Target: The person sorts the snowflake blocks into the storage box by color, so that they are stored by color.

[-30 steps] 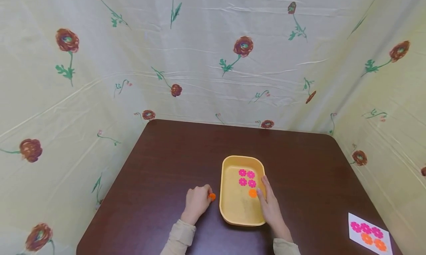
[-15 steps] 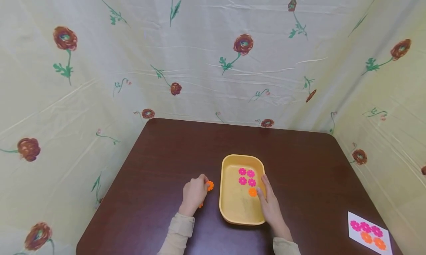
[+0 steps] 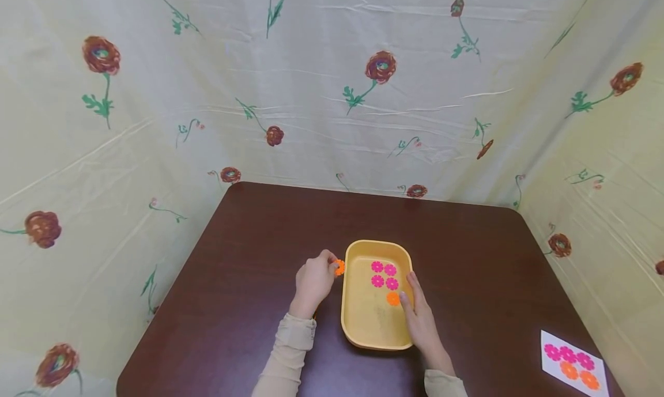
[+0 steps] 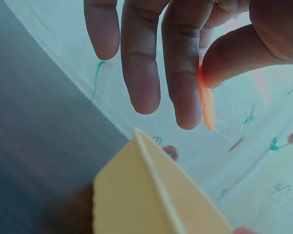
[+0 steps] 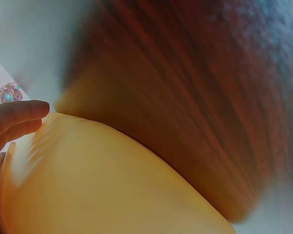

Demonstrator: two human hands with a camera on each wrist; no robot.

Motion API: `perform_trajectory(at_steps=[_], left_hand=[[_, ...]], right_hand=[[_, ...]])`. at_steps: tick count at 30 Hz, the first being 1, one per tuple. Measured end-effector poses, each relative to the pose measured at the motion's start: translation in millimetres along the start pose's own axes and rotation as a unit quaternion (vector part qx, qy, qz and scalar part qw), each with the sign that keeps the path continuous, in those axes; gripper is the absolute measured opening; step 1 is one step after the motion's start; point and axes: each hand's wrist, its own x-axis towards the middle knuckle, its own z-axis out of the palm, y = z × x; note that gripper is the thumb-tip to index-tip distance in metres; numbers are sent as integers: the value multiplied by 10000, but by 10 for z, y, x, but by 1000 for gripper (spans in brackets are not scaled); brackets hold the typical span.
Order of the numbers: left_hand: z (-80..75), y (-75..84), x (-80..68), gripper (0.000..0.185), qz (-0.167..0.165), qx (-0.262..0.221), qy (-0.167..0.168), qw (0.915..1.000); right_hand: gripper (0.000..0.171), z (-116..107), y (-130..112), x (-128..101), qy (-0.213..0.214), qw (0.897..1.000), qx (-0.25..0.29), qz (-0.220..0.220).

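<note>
- Beige sleeves sit nearest the camera, one on each forearm above the dark wooden table (image 3: pixel 249 247).
- White card (image 3: pixel 570 365) with printed pink and orange flowers lies at the table's near right corner, well apart from the hands.
- Right hand (image 3: pixel 421 322) rests along the right rim of the yellow tray (image 3: pixel 363 328), fingers straight, fingertips reaching over the rim close to the orange flower (image 3: pixel 393 298) lying inside.
- Four pink flowers (image 3: pixel 384 274) lie in a small block on the tray floor, just beyond that orange one.
- Left hand (image 3: pixel 313 282) is raised just left of the tray, thumb and fingers pinching an orange flower piece (image 3: pixel 339 267) at the tray's far left rim; the left wrist view shows the piece (image 4: pixel 206 105) edge-on between thumb and finger, above the tray corner.
- Pale cloth (image 3: pixel 332 97) printed with red flowers hangs behind and on both sides of the table.
</note>
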Motion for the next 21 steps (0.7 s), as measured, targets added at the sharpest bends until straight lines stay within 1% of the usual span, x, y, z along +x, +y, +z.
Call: perform_trajectory(at_steps=[3,5,8,16,21], left_hand=[[-7,84,29,5,63,-144,117,9998],[-6,148,47,6,51,-250,108,9996],[12,241,74,8,-25,-374,-5,9993],[119,452,160,14,-339,-721,-516,9955],[220,551,176,15,-432,-959,-654,9923]], right_hand=[[54,-1,2,-2,-6,10000,13,13],[54,0,3,-2,2,10000,22,20],[54,-1,6,0,7,10000,22,32],[55,-11,8,-2,-39,9999,21,114],[56,-10,25,6,3,9999,22,136]])
